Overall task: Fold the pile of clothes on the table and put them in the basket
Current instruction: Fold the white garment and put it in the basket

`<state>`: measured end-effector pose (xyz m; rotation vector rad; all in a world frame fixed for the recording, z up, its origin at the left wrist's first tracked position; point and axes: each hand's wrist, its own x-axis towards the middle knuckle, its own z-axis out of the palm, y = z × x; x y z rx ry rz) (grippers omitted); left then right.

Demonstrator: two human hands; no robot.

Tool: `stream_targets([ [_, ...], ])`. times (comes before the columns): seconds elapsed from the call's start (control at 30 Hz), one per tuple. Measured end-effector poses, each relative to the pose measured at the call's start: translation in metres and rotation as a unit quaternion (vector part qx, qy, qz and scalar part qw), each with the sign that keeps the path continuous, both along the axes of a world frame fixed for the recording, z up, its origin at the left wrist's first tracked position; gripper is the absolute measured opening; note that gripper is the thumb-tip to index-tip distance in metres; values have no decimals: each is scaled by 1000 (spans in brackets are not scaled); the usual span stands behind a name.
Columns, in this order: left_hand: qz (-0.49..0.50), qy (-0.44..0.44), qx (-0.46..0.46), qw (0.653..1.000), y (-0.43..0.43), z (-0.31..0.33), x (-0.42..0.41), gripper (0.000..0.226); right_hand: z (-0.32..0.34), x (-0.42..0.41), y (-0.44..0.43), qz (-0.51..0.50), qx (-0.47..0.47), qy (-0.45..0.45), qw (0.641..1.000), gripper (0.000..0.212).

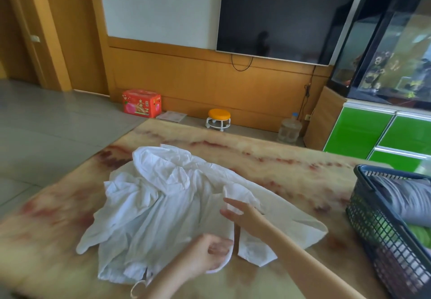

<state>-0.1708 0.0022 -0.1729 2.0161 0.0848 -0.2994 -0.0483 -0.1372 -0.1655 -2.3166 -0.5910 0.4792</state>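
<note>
A white hooded garment lies spread and rumpled on the marbled table, hood toward the far side. My left hand grips the garment's near front edge by the opening. Over the right front panel, my right hand is held with fingers straight, touching or just above the cloth. The dark plastic basket stands at the table's right edge with folded grey and green clothes inside.
Beyond the table are a tiled floor, a red box, a small orange stool and a water jug. A fish tank on a green cabinet stands at the right, behind the basket.
</note>
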Motion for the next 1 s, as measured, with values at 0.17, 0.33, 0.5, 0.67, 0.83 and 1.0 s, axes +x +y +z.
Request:
stream_targets([
  [0.17,119,1,-85,989,21,19,13,36,-36,-14,-1,29,-134,-89,987,54],
  [0.33,198,-142,73,967,51,8,17,30,-29,-14,-31,32,-205,-180,962,27],
  [0.5,214,-223,197,930,58,-16,17,38,-2,6,-113,-25,-294,-103,950,19],
  [0.67,204,-220,188,935,44,-22,27,61,3,0,-190,-44,-512,-79,854,8],
  [0.83,166,-234,293,912,29,-31,38,79,51,-5,-144,-19,-443,-106,890,42],
  [1.0,143,-200,381,891,26,-45,37,97,58,15,-40,30,-188,-185,964,81],
])
